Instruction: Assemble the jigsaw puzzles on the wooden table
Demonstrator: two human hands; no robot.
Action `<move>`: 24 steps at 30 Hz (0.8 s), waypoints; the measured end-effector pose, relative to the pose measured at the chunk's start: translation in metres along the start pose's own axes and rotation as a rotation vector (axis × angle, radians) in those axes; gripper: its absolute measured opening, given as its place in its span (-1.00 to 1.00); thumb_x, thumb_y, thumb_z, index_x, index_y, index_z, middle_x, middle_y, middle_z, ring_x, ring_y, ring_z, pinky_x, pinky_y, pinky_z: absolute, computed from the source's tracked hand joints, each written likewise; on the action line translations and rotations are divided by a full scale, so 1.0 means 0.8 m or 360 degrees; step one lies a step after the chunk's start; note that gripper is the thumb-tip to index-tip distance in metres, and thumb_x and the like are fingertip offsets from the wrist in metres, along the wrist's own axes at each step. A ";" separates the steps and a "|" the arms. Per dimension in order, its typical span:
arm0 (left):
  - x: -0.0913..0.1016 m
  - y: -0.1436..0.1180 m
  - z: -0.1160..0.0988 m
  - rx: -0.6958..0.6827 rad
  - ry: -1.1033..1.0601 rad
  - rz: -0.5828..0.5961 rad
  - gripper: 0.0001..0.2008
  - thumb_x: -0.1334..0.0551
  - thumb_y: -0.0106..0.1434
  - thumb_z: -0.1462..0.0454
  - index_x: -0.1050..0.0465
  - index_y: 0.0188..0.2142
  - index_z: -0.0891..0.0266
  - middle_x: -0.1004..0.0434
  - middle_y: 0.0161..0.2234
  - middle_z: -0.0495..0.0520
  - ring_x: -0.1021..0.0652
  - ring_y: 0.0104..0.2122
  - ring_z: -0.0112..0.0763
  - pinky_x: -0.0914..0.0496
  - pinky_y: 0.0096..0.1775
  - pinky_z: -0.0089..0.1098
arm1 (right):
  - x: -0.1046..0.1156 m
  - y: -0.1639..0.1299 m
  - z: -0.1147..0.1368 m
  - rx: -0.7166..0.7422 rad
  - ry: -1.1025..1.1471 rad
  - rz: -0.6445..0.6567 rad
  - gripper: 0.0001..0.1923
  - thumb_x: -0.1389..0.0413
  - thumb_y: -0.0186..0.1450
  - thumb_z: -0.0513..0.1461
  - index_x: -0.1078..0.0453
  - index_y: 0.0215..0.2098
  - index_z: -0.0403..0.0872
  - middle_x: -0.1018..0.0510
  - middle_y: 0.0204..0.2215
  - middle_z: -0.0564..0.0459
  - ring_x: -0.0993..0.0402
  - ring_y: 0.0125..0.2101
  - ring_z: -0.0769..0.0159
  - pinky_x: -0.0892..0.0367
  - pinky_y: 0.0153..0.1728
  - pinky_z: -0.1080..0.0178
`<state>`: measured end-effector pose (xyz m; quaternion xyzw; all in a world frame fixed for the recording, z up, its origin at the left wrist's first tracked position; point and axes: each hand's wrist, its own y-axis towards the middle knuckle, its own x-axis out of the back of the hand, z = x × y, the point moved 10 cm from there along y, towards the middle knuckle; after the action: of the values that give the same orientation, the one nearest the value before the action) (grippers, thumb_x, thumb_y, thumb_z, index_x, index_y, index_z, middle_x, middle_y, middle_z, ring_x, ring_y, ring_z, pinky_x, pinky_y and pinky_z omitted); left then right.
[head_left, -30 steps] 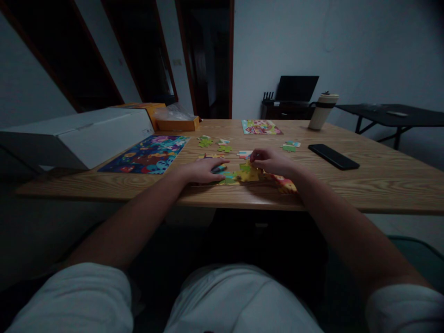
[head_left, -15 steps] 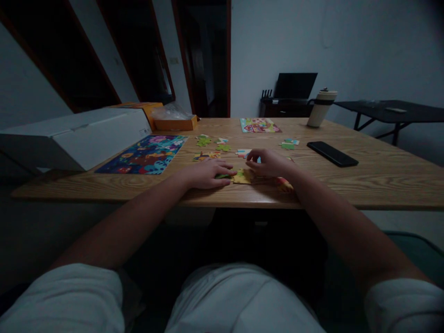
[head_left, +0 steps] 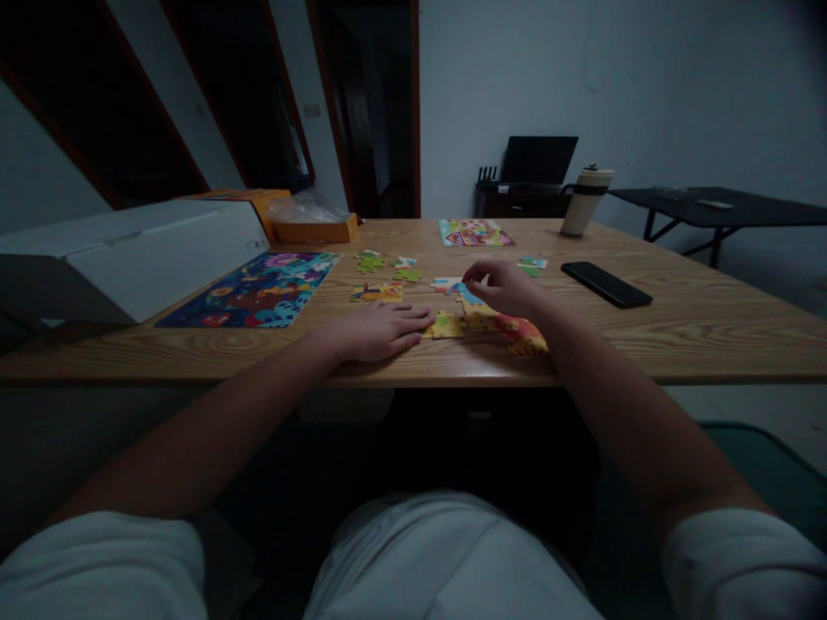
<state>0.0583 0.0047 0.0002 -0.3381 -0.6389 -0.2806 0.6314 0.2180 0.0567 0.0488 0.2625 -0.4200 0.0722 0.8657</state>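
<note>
At the far left a white box (head_left: 129, 258) lies along the wooden table (head_left: 711, 327), with a finished dark-blue puzzle (head_left: 255, 288) just beside it on the right; nearer the middle, the left hand (head_left: 378, 330) lies flat, palm down, fingers stretched toward the right and holding nothing, its fingertips touching or almost touching the left edge of the part-built puzzle (head_left: 491, 325) at the near edge of the table; that strip of joined pieces runs with its long axis left to right, from the yellow end by the left hand to the red end under the right forearm; the right hand (head_left: 507, 288) sits just beyond it, curled, its fingertips pinching a small pale-and-blue piece (head_left: 452, 286) at the strip's far edge, so the right hand is the nearer one to that piece; loose green pieces (head_left: 388, 265) lie farther off, left of centre; well to the right rest a black phone (head_left: 606, 284) and, farther back, a tumbler (head_left: 578, 201).
</note>
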 end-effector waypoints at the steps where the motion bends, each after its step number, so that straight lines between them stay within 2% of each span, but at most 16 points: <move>1: 0.003 -0.003 0.003 0.0037 -0.0036 -0.0027 -0.45 0.06 0.45 0.03 -0.03 0.37 0.04 -0.12 0.35 0.04 -0.22 0.28 -0.18 -0.07 0.22 -0.24 | 0.001 -0.001 0.001 0.0006 0.0002 0.0002 -0.77 -0.09 0.25 -0.17 -0.51 -0.24 -0.13 -0.55 -0.38 -0.02 -0.34 -0.45 0.33 -0.21 -0.42 0.27; 4: 0.012 -0.011 0.012 0.0113 -0.0155 -0.0136 -0.39 -0.04 0.41 0.00 0.02 0.38 0.01 -0.22 0.30 0.08 -0.36 0.19 -0.19 -0.20 0.14 -0.28 | -0.007 -0.005 0.008 0.0069 0.0010 0.0123 -0.70 -0.10 0.28 -0.11 -0.52 -0.15 -0.11 -0.57 -0.34 -0.02 -0.36 -0.47 0.34 -0.22 -0.43 0.27; 8: 0.015 -0.014 0.005 0.0000 -0.0182 -0.0182 -0.55 -0.06 0.42 0.07 -0.28 0.25 0.03 -0.40 0.18 0.07 -0.43 0.11 -0.23 -0.25 0.11 -0.31 | -0.047 -0.021 0.025 0.0255 -0.0116 0.0567 -0.58 -0.19 0.22 0.01 -0.53 -0.04 0.00 -0.60 -0.26 0.01 -0.47 -0.38 0.28 -0.30 -0.35 0.27; 10: 0.016 -0.016 -0.004 -0.0063 -0.0165 -0.0195 -0.60 -0.06 0.43 0.11 -0.36 0.20 0.05 -0.41 0.16 0.09 -0.43 0.10 -0.24 -0.25 0.11 -0.31 | -0.060 -0.027 0.033 0.0355 -0.0200 0.0651 -0.57 -0.23 0.17 0.02 -0.56 -0.06 0.03 -0.61 -0.19 0.00 -0.52 -0.28 0.21 -0.33 -0.26 0.25; 15: 0.016 -0.032 -0.024 -0.0126 -0.0111 -0.0225 -0.63 -0.04 0.44 0.15 -0.40 0.17 0.04 -0.41 0.15 0.12 -0.44 0.07 -0.23 -0.27 0.10 -0.28 | -0.071 -0.048 0.058 0.0505 -0.0256 0.0676 -0.70 -0.18 0.25 -0.08 -0.58 -0.10 0.02 -0.62 -0.13 -0.04 -0.54 -0.21 0.18 -0.34 -0.17 0.24; 20: 0.012 -0.059 -0.047 -0.0125 -0.0101 -0.0316 -0.65 -0.06 0.43 0.17 -0.42 0.15 0.01 -0.40 0.16 0.13 -0.42 0.10 -0.18 -0.28 0.10 -0.20 | -0.058 -0.089 0.086 0.0517 -0.0226 0.0558 -0.67 -0.11 0.32 -0.07 -0.54 -0.04 -0.01 -0.57 -0.06 -0.09 -0.53 -0.22 0.21 -0.35 -0.20 0.25; 24: 0.011 -0.065 -0.076 -0.0167 -0.0171 -0.0373 -0.67 -0.09 0.42 0.20 -0.43 0.13 0.05 -0.41 0.16 0.11 -0.41 0.12 -0.18 -0.26 0.13 -0.16 | -0.049 -0.117 0.096 0.0510 -0.0204 0.0464 -0.73 -0.06 0.37 -0.10 -0.51 -0.11 -0.04 -0.58 -0.18 -0.08 -0.51 -0.28 0.24 -0.34 -0.24 0.24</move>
<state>0.0551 -0.0742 0.0155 -0.3084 -0.6913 -0.3669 0.5407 0.1727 -0.0588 0.0210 0.3371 -0.4909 0.2455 0.7649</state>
